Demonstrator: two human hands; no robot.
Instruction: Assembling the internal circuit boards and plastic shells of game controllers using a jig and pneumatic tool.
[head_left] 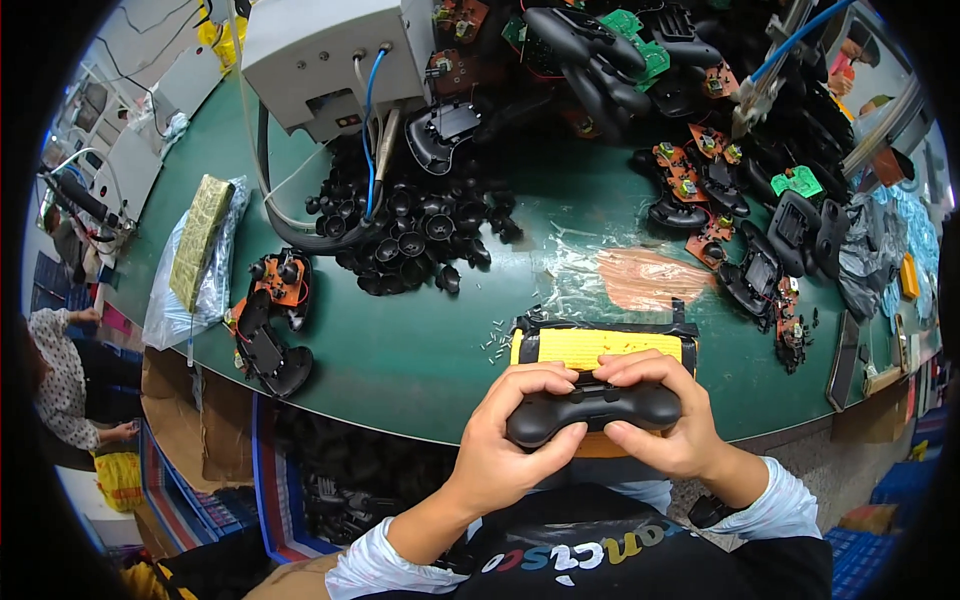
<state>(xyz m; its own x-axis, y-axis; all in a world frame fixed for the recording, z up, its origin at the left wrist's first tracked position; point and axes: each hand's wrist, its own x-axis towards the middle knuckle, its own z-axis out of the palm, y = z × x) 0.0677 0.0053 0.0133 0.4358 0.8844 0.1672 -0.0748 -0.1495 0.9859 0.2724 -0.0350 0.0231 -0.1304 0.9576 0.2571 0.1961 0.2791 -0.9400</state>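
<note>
The controller (592, 408), one black gamepad shell, matte and smooth, is gripped at both ends by two hands, left hand (510, 440) and right hand (660, 420), fingers curled round it. It sits just above the near edge of the green worktop (420, 350), before one yellow pad (596, 346). Its long axis runs left to right, grips pointing toward the person.

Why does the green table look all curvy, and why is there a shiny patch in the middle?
In the head view, the fisheye lens bends the green table's edge and blackens the corners; the crinkled clear plastic sheet throws back glare from overhead light; the black plastic game controller shell, held by the left hand and right hand, looks sharp, while things near the rim look squashed and softer.
</note>
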